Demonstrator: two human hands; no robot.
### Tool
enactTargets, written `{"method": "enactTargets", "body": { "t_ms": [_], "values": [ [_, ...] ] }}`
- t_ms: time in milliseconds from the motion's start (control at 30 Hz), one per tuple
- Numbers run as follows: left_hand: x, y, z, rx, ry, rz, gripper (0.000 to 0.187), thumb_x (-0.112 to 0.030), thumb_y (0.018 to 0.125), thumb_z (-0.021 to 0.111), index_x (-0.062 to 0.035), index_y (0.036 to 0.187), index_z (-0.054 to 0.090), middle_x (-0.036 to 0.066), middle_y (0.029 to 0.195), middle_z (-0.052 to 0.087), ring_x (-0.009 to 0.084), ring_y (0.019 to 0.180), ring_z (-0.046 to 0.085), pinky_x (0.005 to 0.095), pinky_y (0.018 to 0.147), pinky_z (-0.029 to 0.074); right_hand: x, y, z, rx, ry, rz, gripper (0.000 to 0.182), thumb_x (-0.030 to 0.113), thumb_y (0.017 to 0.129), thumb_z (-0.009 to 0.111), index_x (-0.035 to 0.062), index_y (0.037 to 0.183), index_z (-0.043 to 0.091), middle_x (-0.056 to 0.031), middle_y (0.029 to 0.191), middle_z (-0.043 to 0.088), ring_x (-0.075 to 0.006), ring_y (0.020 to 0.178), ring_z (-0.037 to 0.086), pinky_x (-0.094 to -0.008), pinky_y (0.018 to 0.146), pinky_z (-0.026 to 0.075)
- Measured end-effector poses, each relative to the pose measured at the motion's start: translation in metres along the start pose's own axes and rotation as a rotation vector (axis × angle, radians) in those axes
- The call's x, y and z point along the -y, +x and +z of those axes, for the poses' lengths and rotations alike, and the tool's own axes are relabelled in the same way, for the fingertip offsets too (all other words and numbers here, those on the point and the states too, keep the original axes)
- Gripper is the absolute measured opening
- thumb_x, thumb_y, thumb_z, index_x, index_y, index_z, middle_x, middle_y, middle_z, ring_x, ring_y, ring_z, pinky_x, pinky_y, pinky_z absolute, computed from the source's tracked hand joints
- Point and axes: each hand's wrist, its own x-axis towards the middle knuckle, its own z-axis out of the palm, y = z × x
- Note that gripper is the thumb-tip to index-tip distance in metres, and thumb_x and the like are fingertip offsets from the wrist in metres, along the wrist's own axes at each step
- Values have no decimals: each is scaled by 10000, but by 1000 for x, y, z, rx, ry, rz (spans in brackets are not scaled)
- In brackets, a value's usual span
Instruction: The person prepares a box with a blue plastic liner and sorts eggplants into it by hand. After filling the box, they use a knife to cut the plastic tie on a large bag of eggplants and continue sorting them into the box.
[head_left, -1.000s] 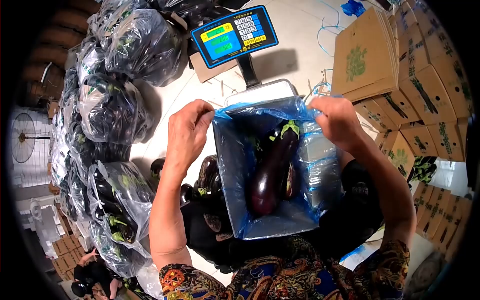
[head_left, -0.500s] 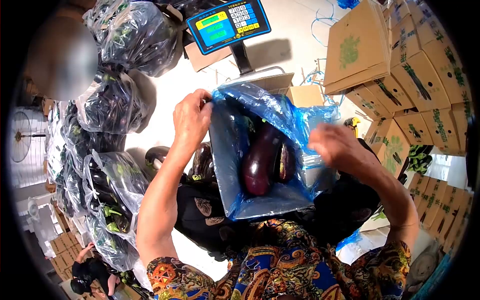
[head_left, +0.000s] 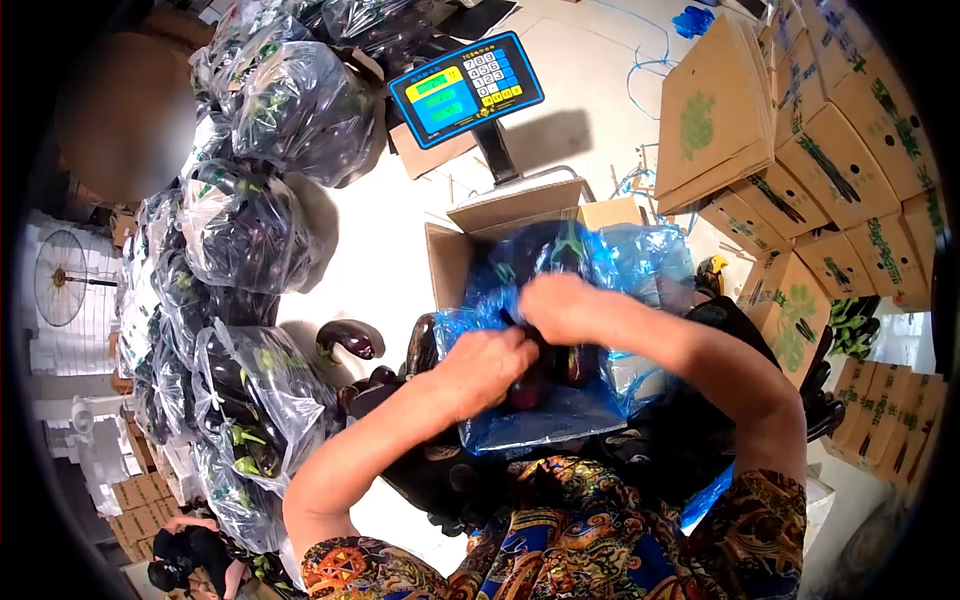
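A cardboard box point(head_left: 444, 268) lined with a blue plastic bag point(head_left: 545, 428) stands in front of me with dark eggplants point(head_left: 577, 366) inside. My left hand point(head_left: 487, 368) is closed on the bag's film at the box's left side. Beside it, over the middle of the box, my right hand point(head_left: 556, 308) is closed too, on gathered blue film. Both hands partly hide the eggplants. Behind the box rises a scale display point(head_left: 467, 88) with lit green readouts.
Clear bags of eggplants point(head_left: 245, 225) line the left side. A loose eggplant point(head_left: 348, 340) lies on the floor near the box. Stacked cartons point(head_left: 835, 150) stand at the right. A person point(head_left: 195, 555) crouches at the lower left, and a fan point(head_left: 60, 278) is at the far left.
Both hands have moved inward and come together over the box. The film on the left side has been pulled inward, baring the box's left wall. The view has shifted slightly.
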Motion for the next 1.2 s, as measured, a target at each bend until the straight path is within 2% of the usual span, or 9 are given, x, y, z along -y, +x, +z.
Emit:
{"method": "enactTargets", "body": {
  "t_ms": [67, 233, 367, 500, 567, 700, 800, 933, 1200],
  "values": [
    [-9, -10, -11, 127, -204, -55, 218, -46, 808, 619, -41, 1023, 585, 159, 930, 586, 369, 856, 619, 452, 717, 510, 2, -39, 8, -32, 10, -182, 116, 74, 770, 595, 23, 858, 651, -189, 852, 649, -393, 824, 646, -487, 706, 516],
    [-1, -38, -28, -410, -177, -165, 393, -45, 770, 702, -44, 1140, 570, 167, 1074, 554, 376, 1012, 554, 432, 853, 491, -33, -112, -1, -372, 51, -367, 176, 74, 743, 633, 41, 911, 593, -147, 894, 620, -327, 789, 624, -411, 621, 517],
    [-1, -43, -26, -477, 127, -434, 336, -60, 752, 705, -23, 1066, 592, 172, 1039, 572, 379, 1043, 537, 429, 865, 479, -56, -119, -21, -694, -192, 118, 476, 232, 801, 724, -1, 1155, 507, -246, 1160, 597, -379, 994, 602, -438, 889, 487],
    [18, -29, -8, -316, 447, -427, 176, -37, 723, 641, -31, 888, 580, 159, 904, 538, 350, 910, 537, 436, 748, 477, -64, -98, -19, 13, 45, 718, 476, 273, 788, 712, -17, 1115, 523, -241, 1035, 647, -388, 1098, 583, -444, 923, 472],
    [14, -19, -6, -320, 390, -326, 115, -46, 722, 630, -33, 813, 561, 149, 827, 541, 344, 802, 551, 442, 685, 463, -54, -98, -12, 60, -64, 604, 300, 262, 822, 661, 3, 958, 592, -208, 895, 653, -385, 1005, 601, -455, 867, 470],
    [-23, 9, 20, -56, -666, -236, 163, -132, 831, 662, -6, 889, 575, 174, 823, 582, 373, 818, 589, 437, 695, 471, -46, -107, -1, -51, 465, -9, 212, 221, 848, 607, 9, 860, 601, -183, 840, 598, -376, 872, 575, -457, 777, 445],
    [-51, 18, 30, -137, -533, -20, 164, -146, 825, 658, -22, 906, 587, 175, 894, 593, 404, 864, 577, 466, 746, 470, -30, -94, -3, -185, 374, -187, 228, 224, 860, 623, 3, 891, 577, -179, 903, 574, -364, 852, 558, -440, 765, 441],
    [-50, -19, 6, -349, -441, -8, 377, -178, 833, 700, -34, 1154, 563, 144, 1002, 565, 323, 968, 568, 397, 853, 480, -22, -134, 1, -236, 499, 264, 469, 316, 788, 756, -27, 1015, 530, -207, 1009, 583, -358, 963, 577, -432, 846, 455],
    [-14, -30, 18, -517, 116, -467, 923, -102, 627, 833, -89, 1408, 341, 256, 1472, 260, 462, 1325, 299, 513, 1080, 313, -16, -127, 33, -183, 145, 413, 723, 376, 766, 763, -40, 1256, 431, -234, 1201, 504, -395, 1182, 471, -423, 986, 402]
  ]
}}
